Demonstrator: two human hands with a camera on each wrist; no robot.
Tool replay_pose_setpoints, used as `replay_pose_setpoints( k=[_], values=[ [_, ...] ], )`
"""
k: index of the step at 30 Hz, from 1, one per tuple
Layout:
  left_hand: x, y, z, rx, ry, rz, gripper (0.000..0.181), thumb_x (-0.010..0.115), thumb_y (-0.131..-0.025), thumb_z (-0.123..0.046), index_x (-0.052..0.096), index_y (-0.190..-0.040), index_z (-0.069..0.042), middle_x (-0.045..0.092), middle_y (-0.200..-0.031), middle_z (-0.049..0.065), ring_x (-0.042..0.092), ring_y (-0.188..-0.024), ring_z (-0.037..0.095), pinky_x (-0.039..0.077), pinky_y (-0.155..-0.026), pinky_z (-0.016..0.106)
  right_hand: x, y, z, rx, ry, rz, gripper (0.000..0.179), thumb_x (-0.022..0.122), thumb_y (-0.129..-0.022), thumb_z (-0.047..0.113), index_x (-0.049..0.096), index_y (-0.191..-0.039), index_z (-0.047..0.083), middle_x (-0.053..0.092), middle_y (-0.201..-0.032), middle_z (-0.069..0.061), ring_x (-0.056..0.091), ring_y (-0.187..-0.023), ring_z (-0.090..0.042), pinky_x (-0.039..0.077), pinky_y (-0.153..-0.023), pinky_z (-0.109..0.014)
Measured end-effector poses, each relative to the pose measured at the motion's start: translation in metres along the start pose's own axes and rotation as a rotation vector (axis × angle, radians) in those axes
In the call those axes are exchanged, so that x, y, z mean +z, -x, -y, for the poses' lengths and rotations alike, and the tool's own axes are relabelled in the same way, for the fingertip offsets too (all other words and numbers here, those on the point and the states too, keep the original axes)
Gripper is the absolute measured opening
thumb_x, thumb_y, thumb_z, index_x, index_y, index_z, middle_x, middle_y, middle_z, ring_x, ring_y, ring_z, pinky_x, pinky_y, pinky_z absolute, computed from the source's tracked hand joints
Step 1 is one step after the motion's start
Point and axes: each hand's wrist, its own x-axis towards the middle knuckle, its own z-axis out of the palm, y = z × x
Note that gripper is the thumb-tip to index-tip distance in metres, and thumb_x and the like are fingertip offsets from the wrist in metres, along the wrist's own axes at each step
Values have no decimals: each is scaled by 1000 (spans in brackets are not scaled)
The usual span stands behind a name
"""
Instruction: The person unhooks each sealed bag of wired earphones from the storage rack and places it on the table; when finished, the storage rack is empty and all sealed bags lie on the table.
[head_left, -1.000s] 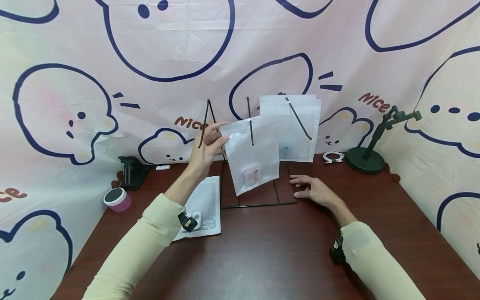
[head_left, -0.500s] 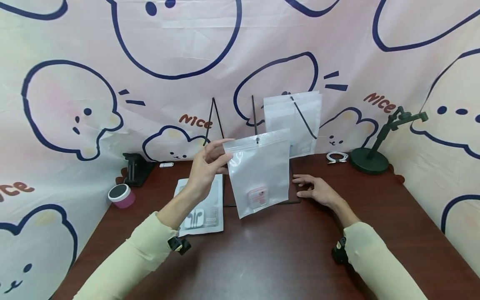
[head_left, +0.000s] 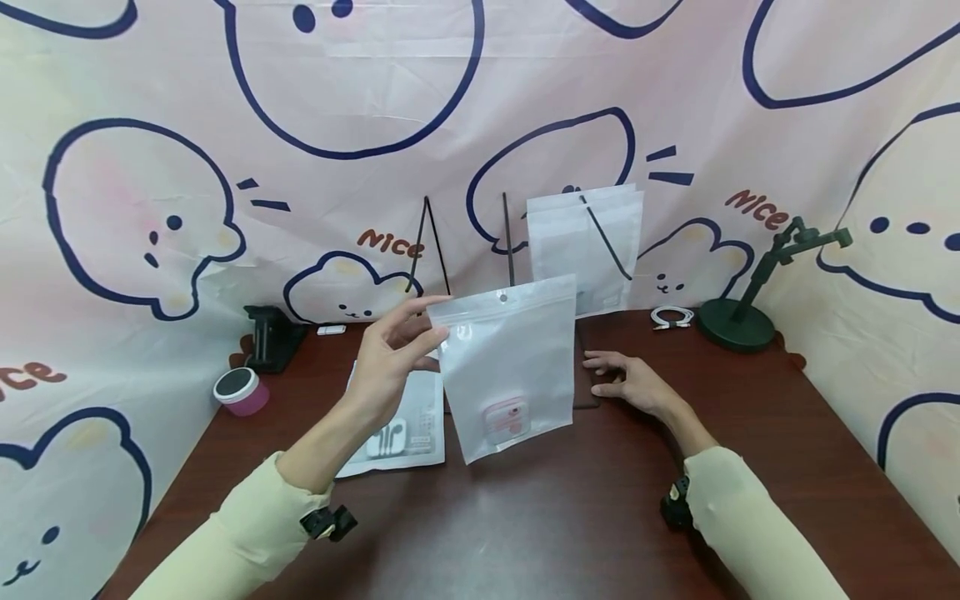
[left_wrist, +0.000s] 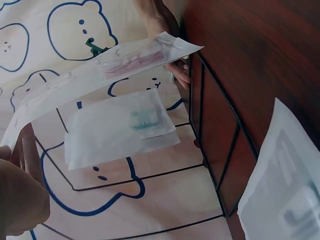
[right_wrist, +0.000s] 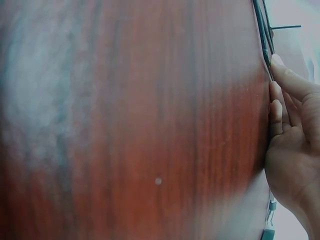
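My left hand pinches the top left corner of a white zip pouch between thumb and fingers. The pouch hangs in front of a black wire rack, clear of its middle hook. Low in the pouch shows a small clear case with something pink inside. By the rack's base at the right, my right hand rests on the table, its fingertips touching the base wire. Behind, more white pouches hang on the right hook. Left of the rack lies another pouch with white earphones showing.
A pink jar and a black stand sit at the table's left. At the back right are a coiled white cable and a green stand. A patterned cloth hangs behind the brown table.
My left hand has drawn the pouch forward and down off the middle hook, towards me. My right hand has stayed by the rack's base. The view has shifted slightly.
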Motion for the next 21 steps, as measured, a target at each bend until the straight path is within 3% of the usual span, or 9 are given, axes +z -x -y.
replay_pose_setpoints(
  k=[6,13,21],
  values=[
    [-21,18,-4,-6,-20,-35,38,70,-100,-9,67,-137,-15,73,-119,5,71,-96,21,64,-72,36,-1,1,3,0,1,4,46,78,-93,11,67,-137,3,55,-153,-13,58,-117,-31,46,-83,-29],
    [-56,38,-12,-14,-64,-116,37,69,-101,-10,66,-137,-12,73,-120,3,71,-98,20,63,-74,33,-2,-1,2,8,20,11,45,78,-94,13,68,-137,6,54,-154,-11,57,-118,-28,46,-84,-29],
    [-104,57,-22,70,-16,-238,37,65,-100,2,65,-137,-2,75,-116,4,72,-91,14,61,-70,25,-1,0,2,-21,14,10,45,78,-94,12,67,-136,3,54,-153,-14,58,-117,-31,47,-83,-28]
  ],
)
